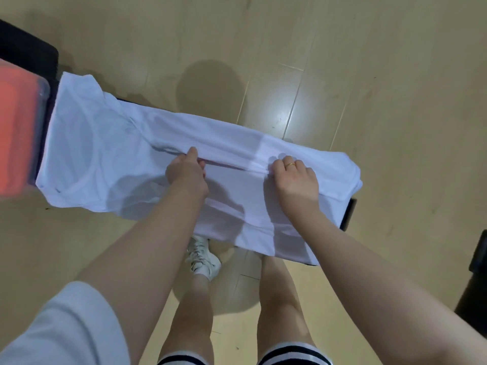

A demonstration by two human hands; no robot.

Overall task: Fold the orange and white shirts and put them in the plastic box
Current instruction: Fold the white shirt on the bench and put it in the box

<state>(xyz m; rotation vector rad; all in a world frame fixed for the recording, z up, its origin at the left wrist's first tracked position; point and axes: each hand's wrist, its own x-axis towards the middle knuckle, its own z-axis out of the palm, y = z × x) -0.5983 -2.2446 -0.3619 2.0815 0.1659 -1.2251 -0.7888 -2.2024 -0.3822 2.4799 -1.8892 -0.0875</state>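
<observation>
A ridge of cloth running across the middle of the white shirt (110,154) is pinched by the left hand (185,171), whose thumb points away from the person while the other fingers are curled under the fold. The same ridge is gripped further to the right by the right hand (293,177), knuckles up and fingers bent into the fabric, with a gold ring (290,164) worn on one finger. Between the two hands the fold is drawn into a straight raised line. The shirt is spread lengthwise over a narrow dark counter (349,213), of which only the right end and a strip along the far edge are seen; the collar end lies to the left and the hem end hangs over the near and right edges. Just beside the collar end, at the left border of the view, a clear plastic box (39,106) is seen, and the orange shirt (13,127) is lying inside it. Under the counter a wooden floor (369,75) is seen, and the person's bare legs and one white shoe (203,256) are visible below the hanging cloth.
</observation>
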